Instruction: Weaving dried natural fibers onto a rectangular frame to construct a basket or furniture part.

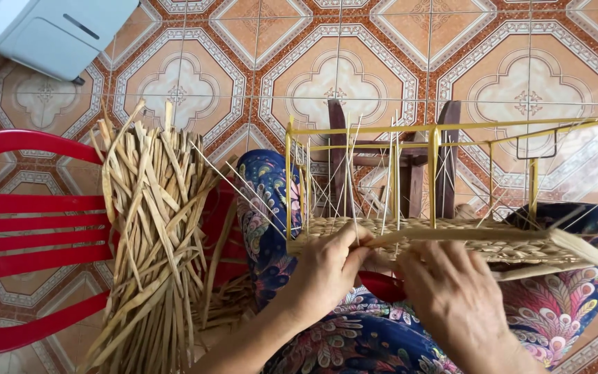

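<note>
A yellow metal frame (437, 129) rests on my lap, with a band of woven straw (451, 232) along its lower side and thin white strings running up it. My left hand (327, 266) pinches a flat dried straw strand (465, 235) against the weave near the frame's left corner. My right hand (444, 291) grips the same strand just to the right, and its long end runs off to the right edge. Both hands sit at the near edge of the weave.
A big bundle of dried straw strips (150, 228) lies on a red plastic chair (29, 235) at my left. A dark wooden stool (389, 159) stands behind the frame on the patterned tile floor. A grey-white appliance (43, 28) sits top left.
</note>
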